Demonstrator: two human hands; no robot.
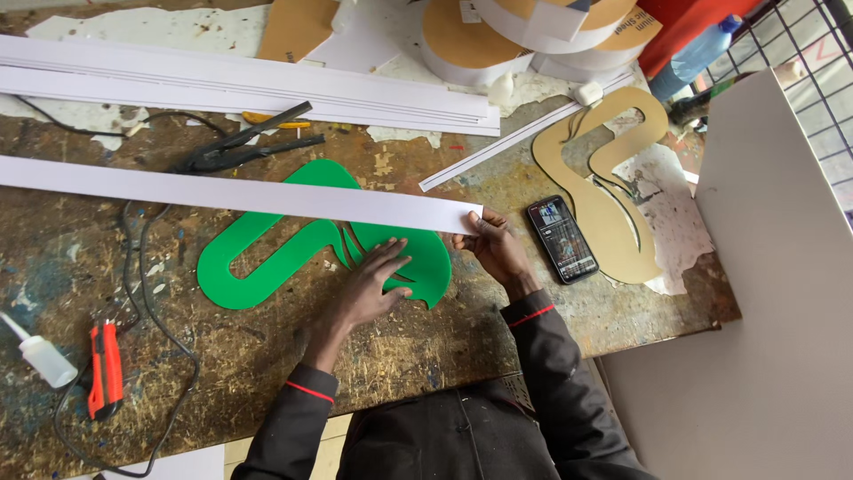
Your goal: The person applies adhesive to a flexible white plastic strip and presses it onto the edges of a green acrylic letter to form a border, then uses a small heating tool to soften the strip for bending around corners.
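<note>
Two hands: left hand fingers flat on green cutout, right hand fingers pinching white strip.

Head view, steeply down, close

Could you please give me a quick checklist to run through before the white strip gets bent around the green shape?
1. Green shape lies flat on the workbench: ok.
2. Left hand presses down on the green shape: ok.
3. Right hand grips the end of the white strip: ok.
4. Strip lies across the green shape, not yet wrapped along its edge: not ok.
5. Phone is close beside the right hand: not ok.
6. Red knife has its blade retracted: cannot tell.
7. Glue bottle is capped: cannot tell.
</note>
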